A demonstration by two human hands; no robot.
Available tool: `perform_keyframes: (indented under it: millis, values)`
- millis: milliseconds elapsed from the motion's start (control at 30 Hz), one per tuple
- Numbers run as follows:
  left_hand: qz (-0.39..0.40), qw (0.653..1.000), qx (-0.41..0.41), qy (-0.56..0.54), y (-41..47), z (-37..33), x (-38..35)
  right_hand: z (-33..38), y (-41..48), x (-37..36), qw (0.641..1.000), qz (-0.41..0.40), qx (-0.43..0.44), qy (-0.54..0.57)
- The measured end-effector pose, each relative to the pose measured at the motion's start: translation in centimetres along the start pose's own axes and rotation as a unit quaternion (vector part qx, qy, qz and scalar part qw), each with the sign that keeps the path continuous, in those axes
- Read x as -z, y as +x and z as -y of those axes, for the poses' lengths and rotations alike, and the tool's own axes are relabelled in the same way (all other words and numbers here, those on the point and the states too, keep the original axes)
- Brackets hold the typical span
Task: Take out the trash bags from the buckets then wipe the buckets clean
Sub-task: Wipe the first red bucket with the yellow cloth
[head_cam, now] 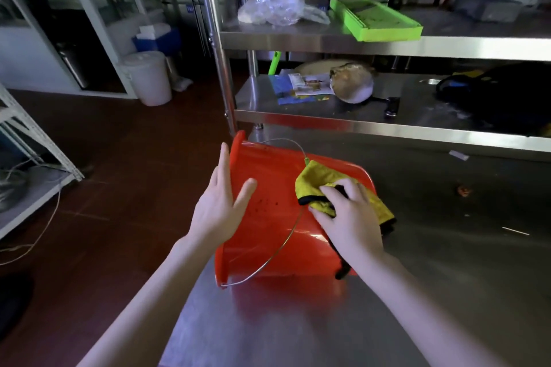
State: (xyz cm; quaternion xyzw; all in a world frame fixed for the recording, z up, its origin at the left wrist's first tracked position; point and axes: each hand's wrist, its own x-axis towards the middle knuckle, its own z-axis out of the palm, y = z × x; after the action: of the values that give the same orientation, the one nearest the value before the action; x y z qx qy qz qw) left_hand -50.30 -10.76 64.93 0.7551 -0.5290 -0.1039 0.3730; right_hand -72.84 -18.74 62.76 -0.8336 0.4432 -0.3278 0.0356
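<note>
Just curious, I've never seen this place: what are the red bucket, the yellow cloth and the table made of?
Bucket: probably plastic, smooth and glossy, with a thin wire handle. Cloth: soft, fuzzy fabric, maybe microfibre, with a dark edge; it bunches under the right hand. Table: likely stainless steel, brushed and reflective.

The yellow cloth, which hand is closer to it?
Right. The right hand presses on the yellow cloth against the red bucket; the left hand lies flat near the bucket's rim, apart from the cloth.

Glossy red plastic bucket; fuzzy yellow cloth; brushed, seemingly stainless table.
</note>
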Motion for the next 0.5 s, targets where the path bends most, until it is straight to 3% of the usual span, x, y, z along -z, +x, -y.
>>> perform_keyframes:
  millis: [133, 267, 433, 500]
  values:
    - [0.051, 0.998, -0.013, -0.031, -0.1, 0.6, 1.1, 3.8, 1.4, -0.2, 0.998, -0.009, -0.021, 0.066]
    - [0.114, 0.974, 0.000, -0.195, 0.6, 0.6, 1.7, 8.4, 4.5, -1.4, 0.989, 0.019, 0.002, 0.150]
    - [0.034, 0.970, 0.040, -0.239, 1.3, 1.1, 2.1, 10.0, 6.6, -2.9, 0.993, 0.058, -0.012, 0.105]
    - [0.013, 0.975, 0.016, -0.220, 1.8, 0.5, 2.3, 9.6, 5.7, -3.2, 0.995, 0.070, 0.012, 0.063]
